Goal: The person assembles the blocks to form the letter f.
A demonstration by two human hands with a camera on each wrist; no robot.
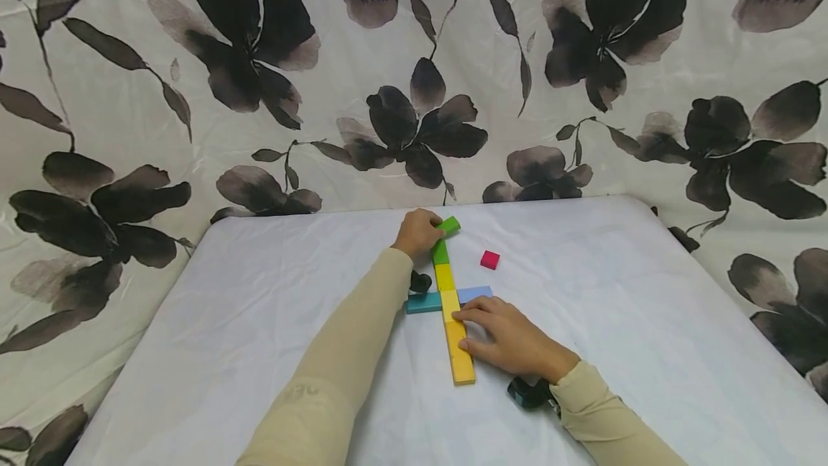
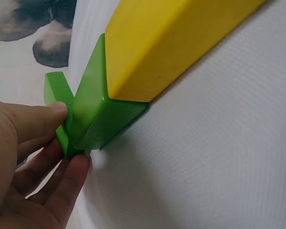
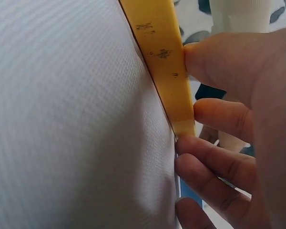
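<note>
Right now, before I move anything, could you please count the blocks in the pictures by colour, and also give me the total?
Green blocks: 2
Yellow blocks, from light to deep: 3
Teal block: 1
Blue block: 1
Red block: 1
Total: 8

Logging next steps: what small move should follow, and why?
Probably have the left hand settle the slanted green block against the other green block. It pinches the first, and the two appear to meet at an angle. The right hand touches the nearest yellow block, perhaps steadying it.
</note>
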